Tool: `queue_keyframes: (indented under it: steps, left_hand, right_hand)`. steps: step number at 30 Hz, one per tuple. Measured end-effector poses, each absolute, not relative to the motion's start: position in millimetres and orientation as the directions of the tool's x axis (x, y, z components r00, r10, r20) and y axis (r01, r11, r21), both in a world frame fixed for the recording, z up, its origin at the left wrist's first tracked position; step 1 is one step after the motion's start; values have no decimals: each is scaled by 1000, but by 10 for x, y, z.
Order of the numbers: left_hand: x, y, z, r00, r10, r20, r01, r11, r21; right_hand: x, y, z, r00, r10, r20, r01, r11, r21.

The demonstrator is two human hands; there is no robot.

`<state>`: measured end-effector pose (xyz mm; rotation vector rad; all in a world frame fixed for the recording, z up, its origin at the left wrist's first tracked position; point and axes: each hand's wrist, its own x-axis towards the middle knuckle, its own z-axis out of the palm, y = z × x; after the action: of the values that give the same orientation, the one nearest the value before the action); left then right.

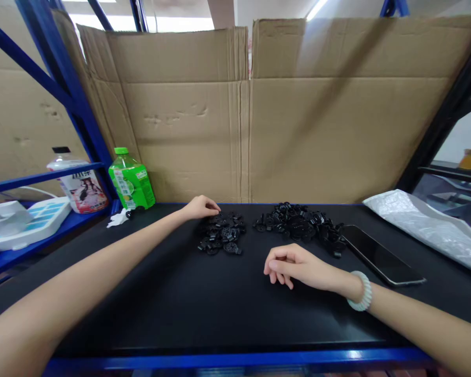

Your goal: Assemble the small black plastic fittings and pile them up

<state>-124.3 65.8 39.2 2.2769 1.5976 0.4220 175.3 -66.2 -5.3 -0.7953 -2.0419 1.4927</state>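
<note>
Two heaps of small black parts lie on the black tabletop. My left hand reaches to the upper left edge of the left heap, its fingers curled downward; whatever its fingertips hold is hidden or too small to name. Over bare tabletop, in front of the right heap, is my right hand. Its fingers are loosely bent, the thumb lies near the index finger, and nothing shows in it. A pale coiled band circles the right wrist.
A phone lies right of the right heap, with a clear plastic bag beyond it. At left stand a green bottle, a labelled bottle and a white power strip. Cardboard walls the back.
</note>
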Motion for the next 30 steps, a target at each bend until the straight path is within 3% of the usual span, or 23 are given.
queue_keyframes:
  steps: [5,11,15,17,19,26,30]
  left_hand:
    - [-1188,574,423,314,943,107,855,-330,400]
    - [-819,73,482,279,904,323,782,-410,470]
    - [-386,-548,229,426,866,261,651,-494,576]
    - [-244,-792,77,497,845,198,504,-467,726]
    - [-183,-934,-26,546,817,185,433,-465,772]
    - [-210,-907,-45,568,813,127,391,-403,827]
    - [-200,-879,-58,562,819,113,379,-376,846]
  right_hand:
    - [1757,-662,-68,-725,685,68,197,301,-933]
    - [1856,-648,31,-593,781,196,509,553,-660]
    - [2016,-493,48,-404,848,343,687,529,-499]
    - [2078,-416,24,-347,857,380,752,496,-434]
    - [2105,-373,-1,-322,857,403,793,476,-380]
    - [1940,-339,12,-332,828,451,858,464,-221]
    - [1869,-247,-3,-345,812,471,859,475,-191]
